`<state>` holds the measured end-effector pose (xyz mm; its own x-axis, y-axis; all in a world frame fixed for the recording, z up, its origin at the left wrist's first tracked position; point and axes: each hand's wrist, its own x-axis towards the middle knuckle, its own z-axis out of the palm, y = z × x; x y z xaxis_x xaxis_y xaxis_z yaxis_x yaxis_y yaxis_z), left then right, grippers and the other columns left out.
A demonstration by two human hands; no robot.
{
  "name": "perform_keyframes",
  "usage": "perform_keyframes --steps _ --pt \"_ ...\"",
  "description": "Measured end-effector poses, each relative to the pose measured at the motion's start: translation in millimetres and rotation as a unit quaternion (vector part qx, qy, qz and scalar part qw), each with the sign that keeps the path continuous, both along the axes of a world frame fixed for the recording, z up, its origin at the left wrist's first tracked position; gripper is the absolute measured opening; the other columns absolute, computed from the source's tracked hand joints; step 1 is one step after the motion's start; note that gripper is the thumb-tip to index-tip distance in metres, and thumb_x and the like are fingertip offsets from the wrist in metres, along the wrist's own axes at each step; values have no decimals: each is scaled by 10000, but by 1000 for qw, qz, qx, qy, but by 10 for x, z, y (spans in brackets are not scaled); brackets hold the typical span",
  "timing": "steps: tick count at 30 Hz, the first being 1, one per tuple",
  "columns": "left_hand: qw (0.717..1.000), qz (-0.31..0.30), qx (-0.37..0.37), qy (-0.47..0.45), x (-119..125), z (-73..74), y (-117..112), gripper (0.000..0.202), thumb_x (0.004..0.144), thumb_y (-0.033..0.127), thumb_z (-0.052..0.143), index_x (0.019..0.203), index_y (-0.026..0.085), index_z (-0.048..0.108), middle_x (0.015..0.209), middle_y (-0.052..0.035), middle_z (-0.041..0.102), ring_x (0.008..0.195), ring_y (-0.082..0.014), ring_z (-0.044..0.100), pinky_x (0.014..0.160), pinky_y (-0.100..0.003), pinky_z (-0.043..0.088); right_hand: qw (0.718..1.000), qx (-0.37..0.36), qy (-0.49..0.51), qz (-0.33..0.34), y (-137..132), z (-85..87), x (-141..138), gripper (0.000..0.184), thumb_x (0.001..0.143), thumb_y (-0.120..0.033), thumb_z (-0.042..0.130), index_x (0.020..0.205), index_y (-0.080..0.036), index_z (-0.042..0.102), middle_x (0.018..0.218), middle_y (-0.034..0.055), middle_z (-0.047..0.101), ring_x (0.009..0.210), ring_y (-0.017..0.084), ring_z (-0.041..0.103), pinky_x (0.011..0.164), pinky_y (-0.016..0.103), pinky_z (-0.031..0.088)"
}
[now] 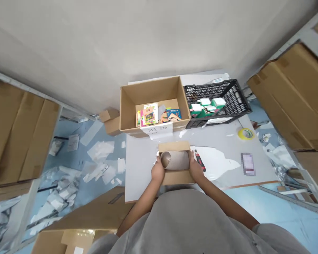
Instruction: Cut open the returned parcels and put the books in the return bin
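One grey roll lies in a small box at the near side of the table, running left to right, hollow end facing left. The left hand and right hand hold the box's ends; some fingers are hidden.

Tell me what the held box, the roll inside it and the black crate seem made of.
Held box: cardboard by its matte brown, folded-out flaps.
Roll: likely thick paper or card, dull grey-brown, curled into a hollow tube.
Crate: probably moulded plastic, smooth-looking black, its walls a regular lattice.
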<state>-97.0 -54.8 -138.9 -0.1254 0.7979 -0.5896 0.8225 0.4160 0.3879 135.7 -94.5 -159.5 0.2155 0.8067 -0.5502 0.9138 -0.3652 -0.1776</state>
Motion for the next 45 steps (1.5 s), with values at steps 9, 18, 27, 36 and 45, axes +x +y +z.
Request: perform_keyframes --steps 9,18,27,36,45 --pt "961 -240 84 113 954 588 160 379 993 157 453 1363 154 534 1255 -189 680 1044 -282 738 844 -325 528 988 66 26 -134 -388 575 994 478 1039 -159 418 1514 -124 461 1189 183 737 1061 271 729 893 327 514" --pt "833 -402 310 -218 3827 1461 741 578 1047 327 440 1608 203 377 1640 -127 435 1521 -275 408 1246 -410 367 838 351 -150 -390 -958 1422 3105 731 1042 -357 381 1671 -47 176 1550 286 491 1412 373 507 1117 527 442" --pt "868 -340 299 -203 3573 1200 204 548 988 256 543 1523 139 515 1606 -162 464 1506 -287 420 1269 -422 344 898 381 -18 -217 -808 1170 2938 579 996 -291 429 1541 -108 500 1603 188 480 1498 322 413 1217 534 357" --pt "944 -144 297 -23 1686 958 -188 427 1008 213 505 1420 186 614 1404 -115 640 1322 -259 584 1156 -386 449 924 358 121 62 29 978 1579 462 1004 -238 447 1415 -147 635 1399 151 667 1305 299 599 1137 462 454" --pt "956 93 238 144 -155 980 -1318 398 1038 303 510 1406 204 622 1347 -108 672 1261 -258 604 1102 -374 453 853 282 214 384 130 957 -445 443 1030 -262 437 1413 -151 630 1330 141 696 1210 302 644 1052 430 505"
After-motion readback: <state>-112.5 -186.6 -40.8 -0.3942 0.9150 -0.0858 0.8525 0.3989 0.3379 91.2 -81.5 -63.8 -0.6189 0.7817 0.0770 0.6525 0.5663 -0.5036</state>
